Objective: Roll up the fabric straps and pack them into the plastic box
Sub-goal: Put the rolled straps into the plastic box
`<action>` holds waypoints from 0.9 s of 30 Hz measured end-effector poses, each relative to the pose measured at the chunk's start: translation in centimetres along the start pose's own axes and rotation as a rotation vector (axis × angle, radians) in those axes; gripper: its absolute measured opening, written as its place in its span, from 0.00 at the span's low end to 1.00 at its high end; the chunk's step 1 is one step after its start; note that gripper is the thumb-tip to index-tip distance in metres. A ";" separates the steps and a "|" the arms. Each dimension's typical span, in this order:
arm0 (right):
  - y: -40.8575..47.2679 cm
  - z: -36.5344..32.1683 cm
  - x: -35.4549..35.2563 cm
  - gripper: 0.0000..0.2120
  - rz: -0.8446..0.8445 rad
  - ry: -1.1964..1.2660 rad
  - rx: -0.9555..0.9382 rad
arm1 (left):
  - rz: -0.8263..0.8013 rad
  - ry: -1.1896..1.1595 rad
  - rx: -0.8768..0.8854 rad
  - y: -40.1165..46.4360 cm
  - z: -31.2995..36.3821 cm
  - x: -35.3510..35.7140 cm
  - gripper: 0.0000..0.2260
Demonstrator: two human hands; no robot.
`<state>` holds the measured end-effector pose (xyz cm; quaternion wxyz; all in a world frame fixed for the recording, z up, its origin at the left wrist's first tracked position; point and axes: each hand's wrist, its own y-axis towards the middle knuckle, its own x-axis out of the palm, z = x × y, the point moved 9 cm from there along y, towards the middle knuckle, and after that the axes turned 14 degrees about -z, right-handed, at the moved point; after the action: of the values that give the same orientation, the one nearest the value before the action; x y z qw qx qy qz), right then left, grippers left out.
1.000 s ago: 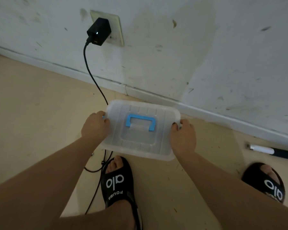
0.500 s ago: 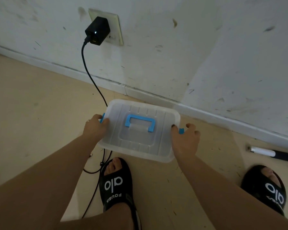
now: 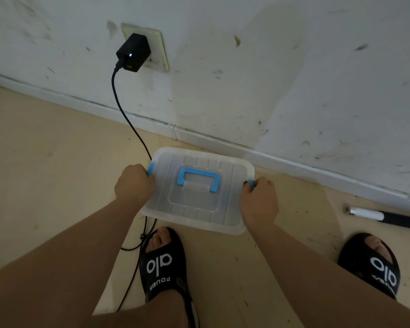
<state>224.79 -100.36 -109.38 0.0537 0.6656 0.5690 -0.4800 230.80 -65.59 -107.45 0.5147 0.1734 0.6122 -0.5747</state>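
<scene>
Both hands grip plastic box; sandals read "alo".

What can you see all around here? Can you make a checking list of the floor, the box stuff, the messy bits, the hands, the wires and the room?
Surface: beige floor, scuffed and speckled with small dark bits.
Job's things: translucent plastic box, lid on, blue handle lying flat, blue side latches. No fabric straps seen.
Clutter: a black-and-white stick-like object on the floor at right.
Hands: left hand grips the box's left latch; right hand grips the right latch.
Cables: black cable runs from a black charger in the wall outlet down past the box's left side.
Surroundings: stained white wall, baseboard, two feet in black slides.
</scene>
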 end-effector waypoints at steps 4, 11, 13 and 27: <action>0.2 0.5 0.7 0.13 -0.056 0.103 0.027 | 0.026 0.059 0.020 -0.4 0.5 0.1 0.10; -0.5 4.1 -2.7 0.14 0.072 0.119 0.100 | 0.040 0.076 0.201 -1.3 6.5 1.2 0.12; -0.3 5.9 -4.1 0.14 0.104 0.138 0.128 | 0.029 0.070 0.245 -1.6 8.8 2.3 0.12; 0.1 8.8 -5.1 0.20 0.110 0.189 0.094 | 0.000 0.052 0.290 -1.3 13.5 4.2 0.12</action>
<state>220.31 -109.43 -110.50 -0.0049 0.7397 0.5112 -0.4376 233.87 -79.39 -107.66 0.4681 0.2611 0.5358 -0.6524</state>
